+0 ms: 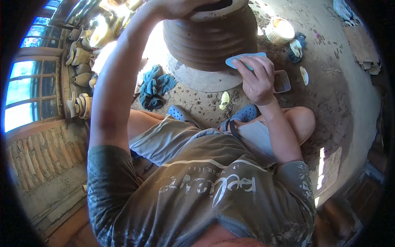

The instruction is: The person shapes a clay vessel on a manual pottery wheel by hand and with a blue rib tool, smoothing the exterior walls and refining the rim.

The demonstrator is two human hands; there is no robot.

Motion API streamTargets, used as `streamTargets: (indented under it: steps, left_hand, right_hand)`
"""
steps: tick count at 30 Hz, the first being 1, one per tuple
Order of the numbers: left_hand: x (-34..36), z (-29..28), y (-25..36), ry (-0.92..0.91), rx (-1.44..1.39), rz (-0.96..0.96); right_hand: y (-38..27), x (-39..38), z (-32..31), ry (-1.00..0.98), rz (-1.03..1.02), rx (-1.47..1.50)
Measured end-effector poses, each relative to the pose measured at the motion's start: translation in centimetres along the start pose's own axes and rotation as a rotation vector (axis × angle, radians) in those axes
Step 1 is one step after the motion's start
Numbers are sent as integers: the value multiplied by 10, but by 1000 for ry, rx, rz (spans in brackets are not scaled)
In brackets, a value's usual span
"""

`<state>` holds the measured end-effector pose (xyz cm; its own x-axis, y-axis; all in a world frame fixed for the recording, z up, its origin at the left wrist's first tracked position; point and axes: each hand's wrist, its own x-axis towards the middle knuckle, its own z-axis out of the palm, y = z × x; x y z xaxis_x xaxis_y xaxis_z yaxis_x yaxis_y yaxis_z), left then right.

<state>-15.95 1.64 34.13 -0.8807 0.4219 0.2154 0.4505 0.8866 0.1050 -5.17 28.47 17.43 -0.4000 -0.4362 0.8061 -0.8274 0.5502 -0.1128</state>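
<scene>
Sitting with knees spread, straight in front of a big brown pot [210,43] — ridged around the wall, upright on a pale round slab [203,80]. Reaching across with the left hand [179,9] to the pot's rim, near the dark mouth. Cannot tell the spread of the left fingers, nor any hold on the clay, because of the upper edge of the view. Pinching a flat blue scraper [229,62] in the right hand [260,84], with fingers closed on it, before the lower right side of the pot. Cannot tell from this angle whether touching the wall or held just clear of it.

Wearing blue clogs [179,113], grey shorts [164,140] and a dark, smeared shirt [205,193]. Crumpled on the floor [329,94] left of the slab, a blue cloth [155,87]. Between the feet and the slab, a yellowish scrap [224,100]. Just beyond the right wrist, partly hidden, a clear tray [282,81]. Farther off to the right, a pale bucket [280,31] with a dark rag [301,40] near it. Along the left — many small pots [83,79] beside a bright window [24,96].
</scene>
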Motion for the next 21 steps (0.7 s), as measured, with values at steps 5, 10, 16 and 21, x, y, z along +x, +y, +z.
streamTargets:
  steps: [5, 10, 16, 21]
  left_hand:
    - [0, 3, -6, 22, 28, 30]
    - [0, 0, 0, 21, 18, -9]
    - [-1, -1, 1, 21, -26, -1]
    - [-1, -3, 3, 6, -13, -3]
  right_hand:
    - [1, 2, 13, 40, -28, -36]
    - [3, -3, 26, 76, 0, 4]
    - [4, -4, 27, 56, 7, 20]
    - [5, 14, 7, -102, 10, 42]
